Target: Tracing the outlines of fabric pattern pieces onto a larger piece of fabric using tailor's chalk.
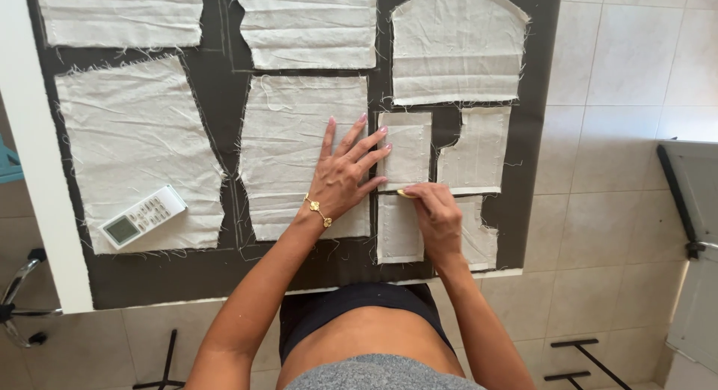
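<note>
My left hand (345, 168) lies flat with fingers spread, pressing a small cream fabric piece (409, 152) and the larger cream piece (299, 136) beside it onto the dark grey cloth (224, 76). A gold bracelet sits on that wrist. My right hand (436, 216) is closed around a small yellowish piece of chalk (404, 193), its tip touching the dark cloth along the lower edge of the small piece. Under my right hand lies another cream piece (396, 237).
Several more cream pattern pieces cover the dark cloth on a white table (34, 173). A white remote control (142, 216) rests on the left piece. Tiled floor lies to the right, with a white hinged panel (692, 233) at the far right.
</note>
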